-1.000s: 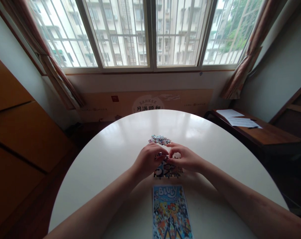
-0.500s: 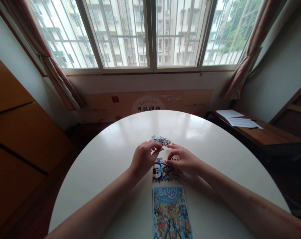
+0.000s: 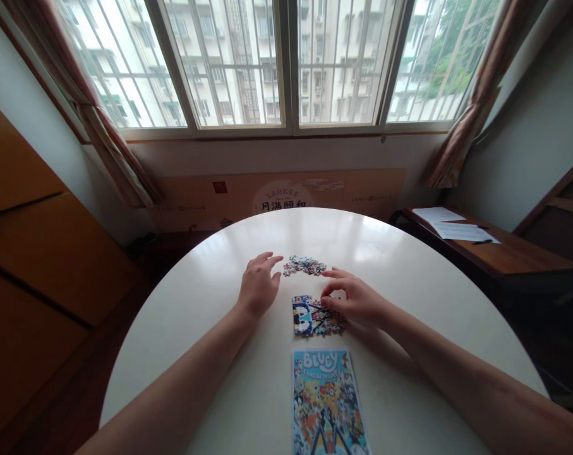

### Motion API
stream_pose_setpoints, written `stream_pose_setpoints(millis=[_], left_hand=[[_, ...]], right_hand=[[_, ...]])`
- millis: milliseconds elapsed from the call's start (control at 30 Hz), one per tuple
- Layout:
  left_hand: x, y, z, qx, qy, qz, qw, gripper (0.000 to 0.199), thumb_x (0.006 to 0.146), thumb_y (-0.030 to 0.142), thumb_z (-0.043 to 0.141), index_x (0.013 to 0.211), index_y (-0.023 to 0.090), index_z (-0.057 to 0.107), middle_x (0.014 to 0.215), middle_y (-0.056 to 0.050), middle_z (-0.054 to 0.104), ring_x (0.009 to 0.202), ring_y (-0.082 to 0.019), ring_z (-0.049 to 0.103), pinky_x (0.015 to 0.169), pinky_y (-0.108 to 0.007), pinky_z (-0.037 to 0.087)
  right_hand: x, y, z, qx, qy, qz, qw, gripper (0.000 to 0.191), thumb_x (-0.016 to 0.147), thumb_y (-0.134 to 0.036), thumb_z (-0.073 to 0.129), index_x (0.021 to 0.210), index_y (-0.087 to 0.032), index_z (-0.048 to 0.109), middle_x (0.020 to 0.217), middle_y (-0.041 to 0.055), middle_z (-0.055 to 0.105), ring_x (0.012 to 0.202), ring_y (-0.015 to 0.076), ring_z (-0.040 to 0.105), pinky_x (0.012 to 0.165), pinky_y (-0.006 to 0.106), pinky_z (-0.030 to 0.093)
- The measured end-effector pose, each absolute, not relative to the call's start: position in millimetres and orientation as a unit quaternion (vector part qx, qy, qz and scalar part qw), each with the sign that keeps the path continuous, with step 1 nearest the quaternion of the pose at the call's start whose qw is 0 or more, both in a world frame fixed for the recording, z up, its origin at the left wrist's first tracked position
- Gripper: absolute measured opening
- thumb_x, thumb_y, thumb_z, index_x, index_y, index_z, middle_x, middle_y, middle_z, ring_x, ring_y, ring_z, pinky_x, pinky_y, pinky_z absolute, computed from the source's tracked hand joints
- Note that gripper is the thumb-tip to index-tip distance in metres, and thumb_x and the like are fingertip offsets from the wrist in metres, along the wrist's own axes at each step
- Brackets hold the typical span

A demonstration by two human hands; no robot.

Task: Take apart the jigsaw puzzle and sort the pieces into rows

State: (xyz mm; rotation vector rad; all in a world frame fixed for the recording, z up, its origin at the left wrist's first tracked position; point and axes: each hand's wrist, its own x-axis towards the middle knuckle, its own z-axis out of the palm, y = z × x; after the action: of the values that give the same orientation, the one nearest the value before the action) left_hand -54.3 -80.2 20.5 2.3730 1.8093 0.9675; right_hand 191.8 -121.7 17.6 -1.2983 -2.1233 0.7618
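My left hand (image 3: 260,282) is open, fingers spread, just left of a loose pile of small jigsaw pieces (image 3: 305,265). No piece shows in it. Nearer to me lies a partly joined jigsaw puzzle (image 3: 306,318) with a blue and white dog face at its left. Over the puzzle's upper right part is my right hand (image 3: 355,297), thumb and index finger curled together in a pinch. Whatever is between those fingertips is too small to make out. Below the puzzle, a picture sheet (image 3: 328,398) headed "BLUEY" lies flat on the table.
Everything lies on a round white table (image 3: 182,316). To the right stands a low wooden bench (image 3: 527,253) with paper sheets (image 3: 461,232) and pens. A long printed box (image 3: 196,196) stands under the window behind the table.
My left hand has moved left, away from my right hand, and its fingers have spread. The loose pile is more fully visible. My right hand has shifted slightly, staying over the puzzle.
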Motion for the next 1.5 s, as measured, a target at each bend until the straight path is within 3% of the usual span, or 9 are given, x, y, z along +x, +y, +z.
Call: stream_pose_setpoints(millis=[133, 233, 367, 433, 500, 733, 900, 1300, 1500], left_hand=[[-54, -88, 30, 0.791, 0.550, 0.267, 0.011, 0.025, 0.086, 0.011, 0.057, 0.097, 0.024, 0.076, 0.110, -0.004, 0.072, 0.103, -0.024, 0.063, 0.095, -0.039, 0.050], [-51, -95, 38, 0.814, 0.540, 0.206, 0.057, 0.022, 0.087, 0.017, 0.057, 0.094, 0.023, 0.077, 0.102, -0.004, 0.073, 0.092, -0.022, 0.066, 0.083, -0.035, 0.052], [-47, -104, 43, 0.838, 0.521, 0.135, 0.089, 0.020, 0.086, 0.027, 0.059, 0.093, 0.024, 0.078, 0.100, -0.004, 0.074, 0.092, -0.024, 0.066, 0.075, -0.034, 0.050], [-46, -107, 44, 0.844, 0.515, 0.126, 0.087, 0.020, 0.085, 0.030, 0.060, 0.089, 0.024, 0.079, 0.098, -0.004, 0.074, 0.093, -0.025, 0.065, 0.075, -0.033, 0.049], [-44, -110, 46, 0.845, 0.513, 0.122, 0.084, 0.018, 0.083, 0.031, 0.062, 0.086, 0.025, 0.079, 0.097, -0.004, 0.074, 0.093, -0.025, 0.065, 0.074, -0.034, 0.048], [-40, -114, 46, 0.841, 0.520, 0.121, 0.086, 0.018, 0.081, 0.030, 0.061, 0.083, 0.025, 0.078, 0.093, -0.003, 0.074, 0.091, -0.024, 0.065, 0.071, -0.032, 0.046], [-38, -112, 45, 0.824, 0.539, 0.124, 0.122, 0.018, 0.080, 0.030, 0.061, 0.082, 0.022, 0.077, 0.091, -0.005, 0.073, 0.088, -0.023, 0.065, 0.074, -0.032, 0.046], [-45, -101, 48, 0.771, 0.542, 0.127, 0.311, 0.017, 0.072, 0.032, 0.066, 0.077, 0.018, 0.073, 0.079, -0.004, 0.074, 0.075, -0.021, 0.067, 0.066, -0.028, 0.046], [-47, -97, 38, 0.761, 0.520, 0.186, 0.341, 0.020, 0.070, 0.027, 0.067, 0.086, 0.017, 0.075, 0.081, -0.005, 0.075, 0.077, -0.021, 0.067, 0.070, -0.030, 0.050]], right_hand=[[196, -122, 15, -0.481, -0.786, 0.273, 0.276, 0.014, 0.085, -0.030, 0.067, 0.091, -0.023, 0.077, 0.141, 0.0123, 0.054, 0.143, 0.0316, 0.035, 0.114, 0.056, 0.028], [198, -124, 16, -0.475, -0.793, 0.236, 0.301, 0.014, 0.086, -0.026, 0.065, 0.094, -0.025, 0.076, 0.140, 0.0099, 0.056, 0.141, 0.0308, 0.038, 0.112, 0.057, 0.032], [195, -129, 23, -0.406, -0.835, 0.172, 0.330, 0.010, 0.085, -0.021, 0.067, 0.088, -0.024, 0.076, 0.114, 0.0077, 0.070, 0.112, 0.0244, 0.061, 0.099, 0.046, 0.046], [190, -133, 27, -0.356, -0.867, 0.146, 0.318, 0.010, 0.087, -0.022, 0.067, 0.090, -0.025, 0.076, 0.099, 0.0056, 0.073, 0.096, 0.0210, 0.064, 0.090, 0.041, 0.049], [185, -136, 29, -0.326, -0.889, 0.124, 0.297, 0.012, 0.088, -0.023, 0.067, 0.095, -0.025, 0.076, 0.095, 0.0043, 0.073, 0.091, 0.0198, 0.064, 0.087, 0.039, 0.049], [178, -137, 22, -0.321, -0.911, 0.094, 0.243, 0.029, 0.088, -0.026, 0.065, 0.117, -0.028, 0.069, 0.112, 0.0051, 0.071, 0.104, 0.0224, 0.062, 0.094, 0.043, 0.044], [177, -137, 23, -0.331, -0.913, 0.093, 0.219, 0.030, 0.089, -0.026, 0.063, 0.118, -0.028, 0.069, 0.111, 0.0051, 0.071, 0.103, 0.0227, 0.062, 0.095, 0.043, 0.044], [176, -142, 29, -0.323, -0.919, 0.093, 0.205, 0.033, 0.088, -0.023, 0.062, 0.121, -0.028, 0.067, 0.115, 0.0057, 0.069, 0.109, 0.0242, 0.059, 0.100, 0.046, 0.041], [177, -142, 29, -0.317, -0.920, 0.094, 0.209, 0.034, 0.089, -0.023, 0.062, 0.122, -0.029, 0.066, 0.116, 0.0061, 0.069, 0.109, 0.0245, 0.061, 0.099, 0.047, 0.043]])
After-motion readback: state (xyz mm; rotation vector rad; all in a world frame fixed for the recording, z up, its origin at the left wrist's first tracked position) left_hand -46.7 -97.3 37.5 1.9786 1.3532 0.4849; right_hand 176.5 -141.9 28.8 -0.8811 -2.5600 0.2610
